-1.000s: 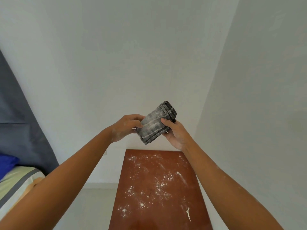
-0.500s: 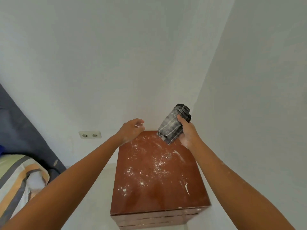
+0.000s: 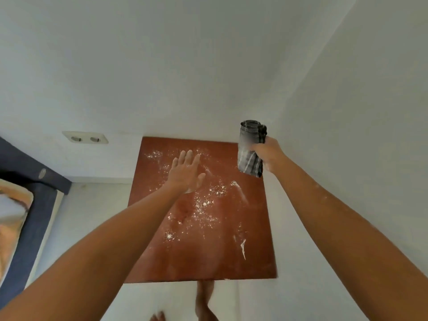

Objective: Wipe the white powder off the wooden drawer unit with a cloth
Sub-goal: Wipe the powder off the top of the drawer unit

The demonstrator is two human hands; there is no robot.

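Observation:
The reddish-brown top of the wooden drawer unit (image 3: 208, 256) fills the middle of the view, standing in a corner of white walls. White powder (image 3: 203, 205) is scattered over its middle and back, with a streak near its right edge. My right hand (image 3: 268, 154) grips a folded grey checked cloth (image 3: 251, 147), held upright above the unit's back right corner. My left hand (image 3: 186, 172) hovers flat over the back half of the top, palm down, fingers spread, holding nothing.
A double wall socket (image 3: 85, 137) sits on the back wall to the left. A bed with a dark blue frame (image 3: 30, 223) and striped bedding stands at the far left. Pale floor lies between bed and unit. My bare foot (image 3: 205, 302) shows below the unit's front edge.
My left hand let go of the cloth and opened flat over the unit. My right hand kept the cloth and moved right. The view tilted down onto the unit's top.

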